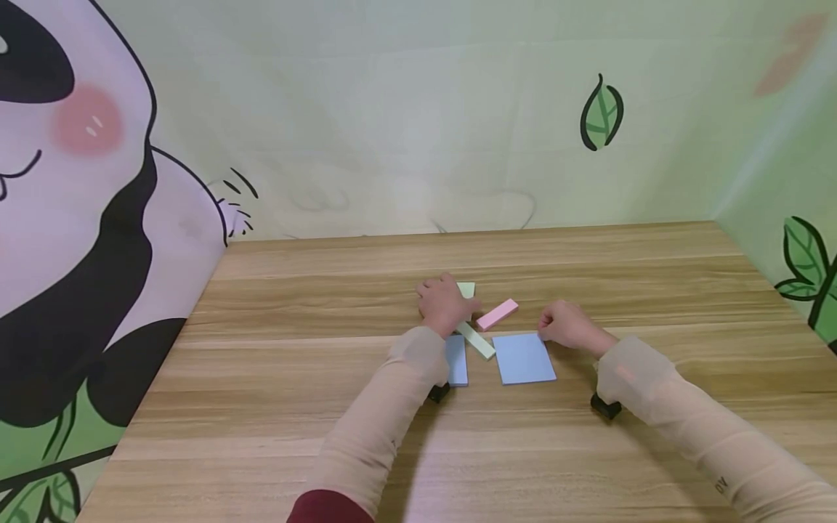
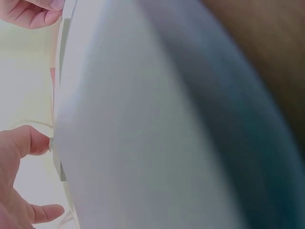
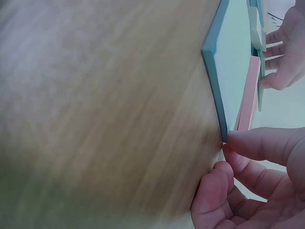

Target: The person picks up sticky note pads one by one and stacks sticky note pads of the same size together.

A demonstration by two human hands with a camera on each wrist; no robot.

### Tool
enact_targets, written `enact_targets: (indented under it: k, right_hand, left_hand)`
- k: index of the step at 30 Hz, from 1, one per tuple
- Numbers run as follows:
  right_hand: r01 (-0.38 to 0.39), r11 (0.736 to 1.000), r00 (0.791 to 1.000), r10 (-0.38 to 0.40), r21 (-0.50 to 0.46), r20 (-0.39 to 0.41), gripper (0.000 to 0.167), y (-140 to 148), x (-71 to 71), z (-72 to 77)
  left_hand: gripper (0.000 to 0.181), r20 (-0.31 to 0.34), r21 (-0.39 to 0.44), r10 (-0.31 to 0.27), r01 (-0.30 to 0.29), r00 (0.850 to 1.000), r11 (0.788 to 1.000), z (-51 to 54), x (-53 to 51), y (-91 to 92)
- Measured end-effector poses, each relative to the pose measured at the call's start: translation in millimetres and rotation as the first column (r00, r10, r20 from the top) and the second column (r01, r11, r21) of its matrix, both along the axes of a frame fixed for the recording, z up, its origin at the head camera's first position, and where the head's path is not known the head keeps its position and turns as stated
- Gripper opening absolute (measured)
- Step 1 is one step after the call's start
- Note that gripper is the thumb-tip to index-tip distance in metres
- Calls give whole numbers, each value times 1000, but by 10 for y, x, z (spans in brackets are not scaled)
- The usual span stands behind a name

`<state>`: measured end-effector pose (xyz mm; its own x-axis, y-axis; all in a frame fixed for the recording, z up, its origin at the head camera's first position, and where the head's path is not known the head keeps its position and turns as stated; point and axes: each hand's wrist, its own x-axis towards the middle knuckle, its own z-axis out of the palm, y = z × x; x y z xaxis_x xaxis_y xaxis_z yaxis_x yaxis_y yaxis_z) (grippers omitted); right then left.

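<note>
Much of the left wrist view was filled by a pale, blurred expanse, and little could be made out there beyond the hands at its left edge. In the head view, the left sleeve (image 1: 412, 367) hid part of a blue piece (image 1: 457, 361), while the left hand (image 1: 447, 303) covered much of a pale green piece (image 1: 467, 289) and the upper end of a pale green strip (image 1: 476, 341). Both forearms were cut off by the frame.

The pale green piece lay on the wooden surface (image 1: 261, 407) under and just beyond the left hand. The green strip slanted down from that hand towards a blue square (image 1: 524, 358); whether the two touched could not be told. A pink strip (image 1: 498, 314) lay between the hands, close to the left thumb. The blue square lay flat nearer the person, its far right corner at the right hand (image 1: 570, 325).

The left hand's thumb stood well apart from its fingers, which were spread and fairly straight against the green pieces. The right thumb and forefinger met narrowly at the blue square's corner, pinching it, with the other fingers curled in beside them.
</note>
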<state>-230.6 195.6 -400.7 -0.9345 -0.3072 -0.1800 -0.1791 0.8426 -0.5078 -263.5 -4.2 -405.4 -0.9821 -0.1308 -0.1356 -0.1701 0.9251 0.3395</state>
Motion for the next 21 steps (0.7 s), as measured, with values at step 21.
enact_targets:
  k: [21]
  right_hand:
    - [4, 1000, 1000, -4, -4, 12, 10, -4, -7, -13]
  left_hand:
    - [65, -24, 33, -20, 21, 1000, 999, 59, 18, 12]
